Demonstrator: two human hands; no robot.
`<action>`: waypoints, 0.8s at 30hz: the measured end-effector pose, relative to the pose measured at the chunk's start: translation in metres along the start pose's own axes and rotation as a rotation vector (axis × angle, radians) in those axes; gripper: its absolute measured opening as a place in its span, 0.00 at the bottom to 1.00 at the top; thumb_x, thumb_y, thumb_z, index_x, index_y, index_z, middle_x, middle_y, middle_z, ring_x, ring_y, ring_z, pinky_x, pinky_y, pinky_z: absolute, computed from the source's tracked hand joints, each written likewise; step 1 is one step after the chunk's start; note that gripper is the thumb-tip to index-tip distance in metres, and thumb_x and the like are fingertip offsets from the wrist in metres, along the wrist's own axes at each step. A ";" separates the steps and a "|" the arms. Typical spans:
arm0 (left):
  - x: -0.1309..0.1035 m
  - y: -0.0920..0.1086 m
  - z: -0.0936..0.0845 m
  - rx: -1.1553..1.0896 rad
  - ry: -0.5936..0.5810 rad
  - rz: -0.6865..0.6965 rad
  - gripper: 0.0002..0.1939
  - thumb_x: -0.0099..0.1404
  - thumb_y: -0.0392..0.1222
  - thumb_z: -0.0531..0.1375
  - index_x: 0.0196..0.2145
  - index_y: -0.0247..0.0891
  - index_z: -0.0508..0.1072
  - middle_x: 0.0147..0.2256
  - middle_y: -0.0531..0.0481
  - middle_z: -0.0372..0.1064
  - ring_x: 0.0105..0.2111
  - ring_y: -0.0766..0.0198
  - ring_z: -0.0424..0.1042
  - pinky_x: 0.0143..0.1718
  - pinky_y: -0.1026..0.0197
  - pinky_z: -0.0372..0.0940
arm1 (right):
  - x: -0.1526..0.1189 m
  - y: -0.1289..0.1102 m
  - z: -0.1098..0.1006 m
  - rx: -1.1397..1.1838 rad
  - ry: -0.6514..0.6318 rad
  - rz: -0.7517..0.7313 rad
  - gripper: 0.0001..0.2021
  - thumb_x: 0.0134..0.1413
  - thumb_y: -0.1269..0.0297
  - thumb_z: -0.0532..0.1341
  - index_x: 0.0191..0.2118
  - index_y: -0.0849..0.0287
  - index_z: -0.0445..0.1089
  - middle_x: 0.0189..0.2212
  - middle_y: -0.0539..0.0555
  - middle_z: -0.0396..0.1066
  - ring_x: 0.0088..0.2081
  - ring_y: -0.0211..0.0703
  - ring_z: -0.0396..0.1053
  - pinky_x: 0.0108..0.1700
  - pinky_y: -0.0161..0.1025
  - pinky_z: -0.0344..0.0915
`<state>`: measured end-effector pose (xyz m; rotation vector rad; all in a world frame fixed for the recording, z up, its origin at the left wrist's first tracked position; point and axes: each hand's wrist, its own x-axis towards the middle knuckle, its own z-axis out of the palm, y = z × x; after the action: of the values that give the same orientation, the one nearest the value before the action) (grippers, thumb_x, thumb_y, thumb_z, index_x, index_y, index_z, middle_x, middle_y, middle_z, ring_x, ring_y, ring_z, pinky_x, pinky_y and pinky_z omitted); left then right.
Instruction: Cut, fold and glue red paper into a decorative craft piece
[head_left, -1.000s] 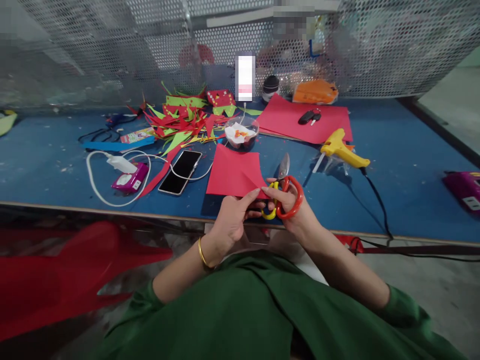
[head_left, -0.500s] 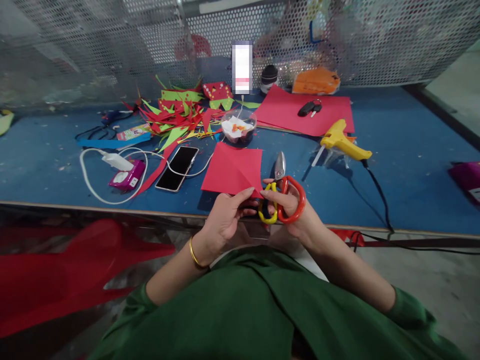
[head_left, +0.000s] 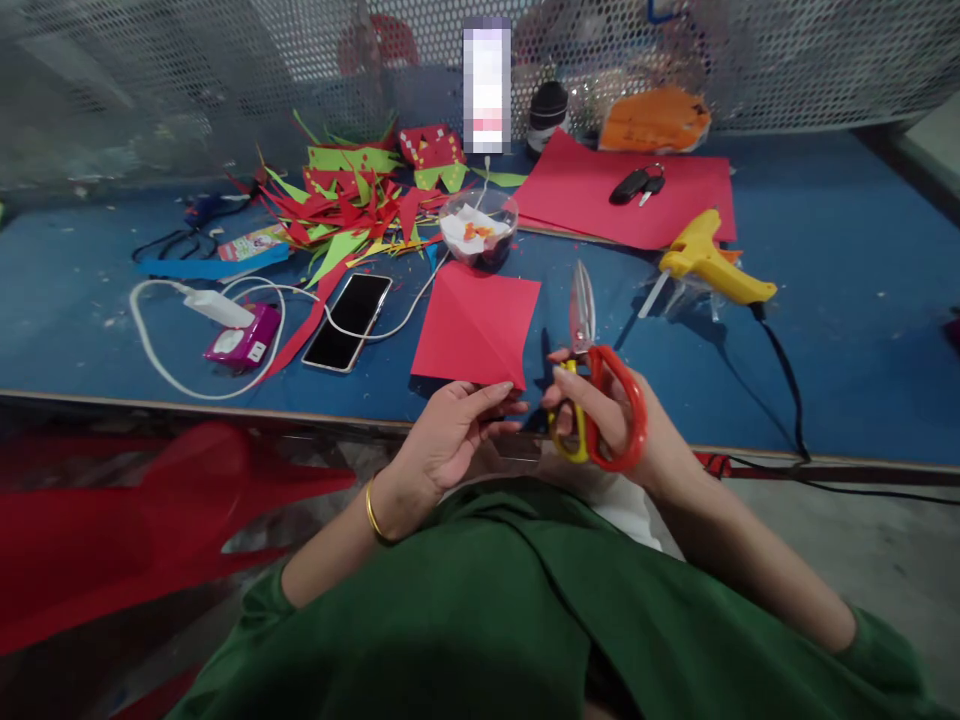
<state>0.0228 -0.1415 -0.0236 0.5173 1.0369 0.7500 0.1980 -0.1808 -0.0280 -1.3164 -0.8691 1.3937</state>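
Note:
My left hand [head_left: 454,437] pinches the near right corner of a red square of paper [head_left: 474,325] between thumb and fingers. Diagonal creases run across the paper. Just to the right, my right hand [head_left: 607,410] is closed around a pair of scissors [head_left: 616,408] with one red and one yellow handle loop. Their metal blades look closed and point away from me, apart from the paper. A black phone [head_left: 348,322] lies left of the paper, and a clear bowl [head_left: 451,238] with white paper in it stands just behind.
Paper scraps [head_left: 349,215] pile up at the back left. A purple adapter [head_left: 244,338] with a white cable lies at left. On the right are a yellow glue gun [head_left: 712,258], red sheets [head_left: 581,200] with keys [head_left: 637,185] on them, and a black cord [head_left: 789,385].
My right hand has moved right with the scissors, away from the paper and my left hand. My left hand still holds the paper corner. The view has tilted downward.

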 end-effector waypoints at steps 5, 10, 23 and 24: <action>0.001 0.000 -0.003 0.069 0.006 -0.018 0.05 0.59 0.36 0.69 0.30 0.31 0.80 0.32 0.44 0.77 0.23 0.70 0.73 0.17 0.70 0.62 | -0.039 0.002 -0.043 -0.074 -0.223 0.104 0.29 0.52 0.36 0.64 0.50 0.52 0.72 0.30 0.56 0.77 0.29 0.49 0.76 0.30 0.44 0.74; 0.001 -0.001 -0.006 0.113 -0.046 -0.020 0.08 0.58 0.42 0.70 0.32 0.33 0.82 0.35 0.42 0.78 0.21 0.73 0.70 0.15 0.71 0.56 | -0.072 0.013 -0.078 -0.314 -0.266 0.041 0.26 0.56 0.40 0.62 0.57 0.43 0.74 0.46 0.61 0.78 0.44 0.60 0.78 0.41 0.51 0.77; -0.001 -0.006 0.009 0.057 0.074 0.001 0.07 0.53 0.39 0.72 0.26 0.35 0.78 0.22 0.52 0.66 0.22 0.72 0.64 0.16 0.70 0.53 | -0.058 0.003 -0.053 -0.462 -0.454 0.002 0.31 0.55 0.31 0.55 0.52 0.46 0.76 0.31 0.57 0.75 0.35 0.55 0.75 0.35 0.44 0.74; -0.001 -0.006 0.010 0.055 0.073 0.002 0.07 0.53 0.39 0.72 0.27 0.35 0.79 0.22 0.52 0.66 0.22 0.71 0.64 0.16 0.70 0.53 | -0.057 0.002 -0.050 -0.458 -0.442 0.013 0.31 0.55 0.31 0.55 0.51 0.47 0.76 0.30 0.57 0.74 0.34 0.54 0.74 0.34 0.44 0.74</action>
<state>0.0334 -0.1470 -0.0231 0.5415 1.1273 0.7481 0.2420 -0.2427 -0.0219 -1.3620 -1.5504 1.5839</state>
